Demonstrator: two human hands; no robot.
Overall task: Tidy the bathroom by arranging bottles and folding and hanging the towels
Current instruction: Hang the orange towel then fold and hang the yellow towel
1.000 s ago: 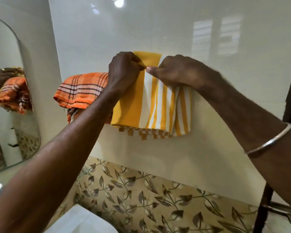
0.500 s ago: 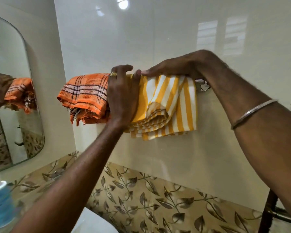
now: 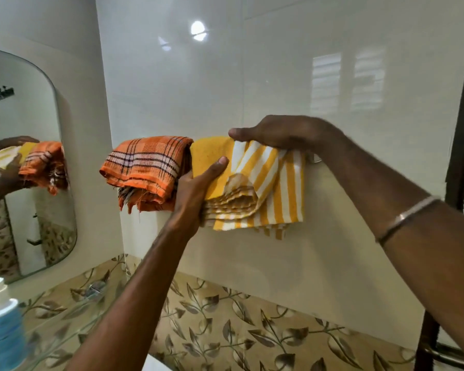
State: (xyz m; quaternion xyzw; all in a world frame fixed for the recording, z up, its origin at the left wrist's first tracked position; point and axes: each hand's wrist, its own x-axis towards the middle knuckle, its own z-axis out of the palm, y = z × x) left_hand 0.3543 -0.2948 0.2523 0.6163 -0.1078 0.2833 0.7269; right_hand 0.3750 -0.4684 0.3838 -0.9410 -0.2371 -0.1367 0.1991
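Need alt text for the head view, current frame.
Two hands adjust a yellow striped towel hanging on a wall rail: the left hand grips its folded left edge, the right hand lies flat on top. An orange plaid towel hangs beside it, left; a mirror reflects both.

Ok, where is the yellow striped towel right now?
Head view, centre: the yellow striped towel hangs on the wall rail, right of the orange plaid towel, held between both hands.
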